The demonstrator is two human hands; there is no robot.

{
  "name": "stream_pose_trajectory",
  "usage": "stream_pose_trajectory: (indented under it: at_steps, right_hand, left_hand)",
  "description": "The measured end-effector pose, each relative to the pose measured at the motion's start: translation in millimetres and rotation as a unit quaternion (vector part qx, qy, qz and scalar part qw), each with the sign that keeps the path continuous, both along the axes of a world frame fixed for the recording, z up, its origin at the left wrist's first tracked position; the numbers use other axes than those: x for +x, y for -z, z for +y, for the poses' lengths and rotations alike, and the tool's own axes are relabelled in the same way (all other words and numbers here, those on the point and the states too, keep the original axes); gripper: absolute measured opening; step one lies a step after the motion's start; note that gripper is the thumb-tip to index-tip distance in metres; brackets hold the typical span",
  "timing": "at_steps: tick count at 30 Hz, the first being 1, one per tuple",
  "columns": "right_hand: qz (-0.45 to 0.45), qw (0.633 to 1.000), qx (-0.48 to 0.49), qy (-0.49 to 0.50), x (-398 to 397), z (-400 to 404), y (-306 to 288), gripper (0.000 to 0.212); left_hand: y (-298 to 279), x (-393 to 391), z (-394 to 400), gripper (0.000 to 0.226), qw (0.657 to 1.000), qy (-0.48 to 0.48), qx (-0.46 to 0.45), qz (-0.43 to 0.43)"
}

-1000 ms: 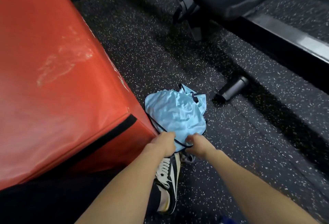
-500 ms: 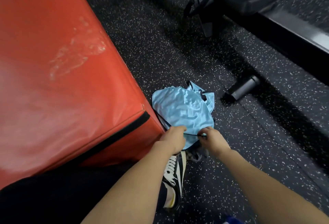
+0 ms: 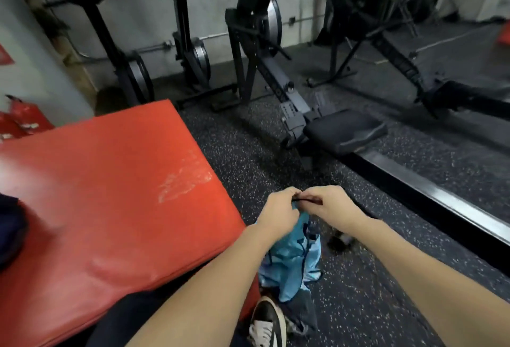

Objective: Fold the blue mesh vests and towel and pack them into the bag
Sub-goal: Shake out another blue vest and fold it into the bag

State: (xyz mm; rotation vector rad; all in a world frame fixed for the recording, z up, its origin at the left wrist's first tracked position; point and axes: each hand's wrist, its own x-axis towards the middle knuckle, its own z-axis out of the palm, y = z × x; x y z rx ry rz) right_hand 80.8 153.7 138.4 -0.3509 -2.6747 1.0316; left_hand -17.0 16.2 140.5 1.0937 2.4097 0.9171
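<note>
Lifted — vest (image 3: 292,258) hangs below grip (image 3: 302,203).

Two hands, left hand (image 3: 278,212) and right hand (image 3: 332,203), pinch a blue mesh vest (image 3: 294,261) hanging beside a red padded box (image 3: 110,181).

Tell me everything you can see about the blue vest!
The blue vest is light blue, shiny, thin cloth with dark edging. It hangs down crumpled in front of the person, beside the red mat. The left hand and right hand pinch its dark top edge, close together. Its bottom reaches near the shoe; whether it touches the floor is unclear.
</note>
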Motion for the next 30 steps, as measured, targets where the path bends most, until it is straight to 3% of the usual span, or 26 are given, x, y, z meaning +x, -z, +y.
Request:
stream_pose_trajectory:
  at_steps: [6, 13, 18, 21, 23, 27, 30]
  right_hand:
    - [0.065, 0.995, -0.008, 0.074, -5.1, -11.0, -98.5, 0.009]
    - [0.131, 0.983, -0.061, 0.115, -15.1, -36.1, -197.5, 0.011]
    - [0.201, 0.973, -0.107, 0.028, -38.7, -83.8, -285.2, 0.007]
    - [0.174, 0.971, -0.152, -0.060, -68.2, -132.2, -330.5, 0.040]
    - [0.164, 0.968, -0.159, -0.108, -92.1, -166.8, -355.1, 0.049]
    - [0.231, 0.943, -0.201, -0.133, -135.5, -225.1, -409.6, 0.025]
    - [0.259, 0.930, -0.220, -0.140, -165.6, -255.5, -455.5, 0.026]
  left_hand:
    - [-133.1, -18.6, -10.2, 0.011, 0.993, -0.019, 0.073, 0.089]
    - [-288.2, -37.0, -59.0, 0.015, 0.954, -0.035, 0.193, 0.227]
    - [-386.3, -56.8, -117.4, 0.014, 0.907, -0.089, 0.231, 0.340]
    - [-441.0, -67.6, -156.7, 0.014, 0.878, -0.129, 0.232, 0.399]
    - [-476.3, -72.0, -184.3, 0.012, 0.860, -0.145, 0.222, 0.437]
    - [-529.2, -73.8, -239.1, 0.015, 0.823, -0.157, 0.186, 0.514]
    - [-558.8, -80.0, -283.5, 0.013, 0.796, -0.183, 0.192, 0.544]
